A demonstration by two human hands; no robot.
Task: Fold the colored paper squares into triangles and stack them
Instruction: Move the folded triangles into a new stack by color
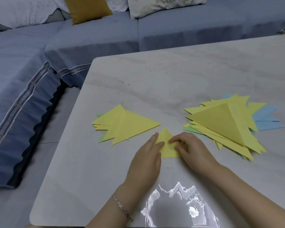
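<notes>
Sofa upholstery in blue-grey fabric (23,76) fills the left and far side, with a mustard-yellow cushion (87,9) and white patterned pillows (163,5) along its back. The pale, marble-patterned tabletop (171,76) takes up the rest of the scene.

On the left part of the tabletop lies a loose pile of yellow folded paper triangles (127,127), with green paper edges showing from under it.

Just right of that pile, the left hand (146,157) lies flat, a metal link bracelet (122,207) on its wrist. Its grip is wide: the fingers are straight and press on the left edge of a small yellow paper triangle (165,137), which lies on the tabletop between the two piles, its tip pointing to the far side.

The right hand (191,148) covers the triangle's right part. Its fingers are bent, their tips on the paper; whether this grip pinches the fold or only presses it cannot be told.

Further right sits a larger, fanned pile of yellow paper triangles (220,122), the top one not quite flat, with light blue paper (266,119) sticking out on its right side and a green edge at its left.

A bright glare patch (179,203) lies on the near tabletop between the forearms.
</notes>
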